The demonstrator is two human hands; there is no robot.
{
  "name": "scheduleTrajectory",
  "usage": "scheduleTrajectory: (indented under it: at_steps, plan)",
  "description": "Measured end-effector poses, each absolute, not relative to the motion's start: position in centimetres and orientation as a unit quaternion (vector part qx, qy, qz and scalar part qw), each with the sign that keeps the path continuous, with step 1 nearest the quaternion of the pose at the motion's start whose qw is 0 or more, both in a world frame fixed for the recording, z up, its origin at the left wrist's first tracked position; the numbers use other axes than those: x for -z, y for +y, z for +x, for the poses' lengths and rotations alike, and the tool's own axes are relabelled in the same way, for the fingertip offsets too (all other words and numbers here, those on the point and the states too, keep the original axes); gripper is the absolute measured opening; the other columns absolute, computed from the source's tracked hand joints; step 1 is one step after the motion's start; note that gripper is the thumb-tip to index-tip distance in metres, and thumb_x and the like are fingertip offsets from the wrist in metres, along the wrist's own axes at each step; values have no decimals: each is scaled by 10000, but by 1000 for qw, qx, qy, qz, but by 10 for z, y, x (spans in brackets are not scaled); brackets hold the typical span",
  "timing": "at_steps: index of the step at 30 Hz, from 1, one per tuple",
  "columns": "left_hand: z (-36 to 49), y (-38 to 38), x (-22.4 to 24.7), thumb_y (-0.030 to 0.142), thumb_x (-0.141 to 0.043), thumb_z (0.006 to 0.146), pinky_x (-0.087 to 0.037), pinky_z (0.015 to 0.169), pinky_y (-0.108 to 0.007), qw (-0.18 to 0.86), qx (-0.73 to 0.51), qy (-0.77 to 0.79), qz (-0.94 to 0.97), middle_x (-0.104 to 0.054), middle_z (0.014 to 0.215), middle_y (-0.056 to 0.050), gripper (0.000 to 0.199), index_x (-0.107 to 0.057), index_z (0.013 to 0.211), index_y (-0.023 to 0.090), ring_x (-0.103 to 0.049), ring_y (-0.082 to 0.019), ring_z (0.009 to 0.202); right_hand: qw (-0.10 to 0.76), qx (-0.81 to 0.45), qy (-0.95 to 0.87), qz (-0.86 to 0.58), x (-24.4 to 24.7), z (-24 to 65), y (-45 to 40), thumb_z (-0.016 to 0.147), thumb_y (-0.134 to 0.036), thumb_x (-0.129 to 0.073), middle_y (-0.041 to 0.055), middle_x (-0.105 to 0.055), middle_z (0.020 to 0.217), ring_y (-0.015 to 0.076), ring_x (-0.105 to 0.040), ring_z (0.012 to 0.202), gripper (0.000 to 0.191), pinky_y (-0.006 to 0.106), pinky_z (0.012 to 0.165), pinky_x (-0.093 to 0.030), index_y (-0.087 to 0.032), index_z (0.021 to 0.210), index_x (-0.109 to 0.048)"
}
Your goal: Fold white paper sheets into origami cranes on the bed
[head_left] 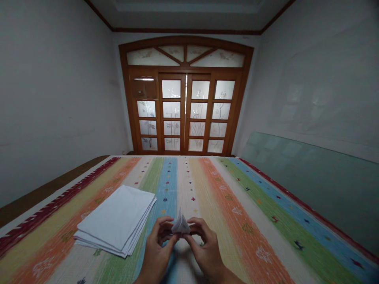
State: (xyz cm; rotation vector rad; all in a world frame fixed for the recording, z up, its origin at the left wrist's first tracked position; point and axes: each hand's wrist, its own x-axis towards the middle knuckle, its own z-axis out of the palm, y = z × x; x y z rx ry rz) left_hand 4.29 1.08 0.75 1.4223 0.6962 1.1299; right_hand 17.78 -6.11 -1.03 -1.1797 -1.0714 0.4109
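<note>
Low in the centre of the frame was the thing to watch: a small, pointed piece of folded white paper [181,226], peak upward, pinched from both sides at once! On its left, the bare left hand [157,247] had thumb and fingers curled nearly together, tips at the paper. On its right, the bare right hand [207,247] mirrored it, drawn in just as tightly, a rounded gap showing behind the tips. Neither palm wrapped the piece; this was all fingertip work. Both thumbs sat at the near, lower edge, close to each other, while the fingers came round from the flanks, though exactly where each tip pressed was too small to tell. Why so delicate? Most likely because such light, thin stuff would crumple in a fist, and a two-sided pinch seemed to steady the folds evenly and leave the peak free.

Over to the lower left, a slightly fanned stack of flat, white rectangular sheets [118,219], apparently paper, lay on a multicoloured striped cloth [251,221]. Smart spot, that: near the left hand, presumably for easy reach, yet off to one side, so it crowded neither wrist. And the folded piece? Right over a pale stripe, between the two hands.
</note>
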Motion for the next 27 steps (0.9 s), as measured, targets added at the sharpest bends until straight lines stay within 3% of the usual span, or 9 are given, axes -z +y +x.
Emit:
scheduleTrajectory:
  at_steps: [7, 13, 22, 27]
  plan:
    - [47, 16, -8, 384, -864, 624, -559, 668, -293, 584, -450, 313, 599, -712, 612, 36, 410, -594, 891, 230, -716, -217, 640, 661, -261, -446, -544, 5, 181, -57, 771, -455, -829, 81, -781, 762, 262, -760, 760, 286, 324, 716, -598, -184, 789, -741]
    - [49, 25, 0, 374, -887, 607, -466, 578, -234, 620, -416, 313, 587, -655, 557, 70, 459, -587, 913, 209, -649, -164, 554, 655, -276, -428, -558, 17, 188, -48, 738, -489, -828, 34, -707, 655, 199, -682, 636, 351, 265, 604, -511, -168, 690, -695]
    - [49, 26, 3, 401, -938, 574, -525, 658, -250, 700, -391, 281, 528, -750, 702, 11, 583, -609, 1011, 203, -718, -185, 662, 655, -298, -421, -552, 19, 194, -46, 713, -455, -837, 33, -697, 683, 202, -674, 671, 324, 280, 648, -512, -168, 711, -686]
    - [49, 30, 7, 387, -942, 563, -504, 615, -229, 688, -392, 284, 541, -712, 615, 25, 522, -658, 948, 178, -677, -163, 598, 656, -305, -439, -533, 16, 193, -47, 739, -399, -815, 38, -704, 714, 205, -675, 708, 262, 284, 677, -524, -171, 733, -684]
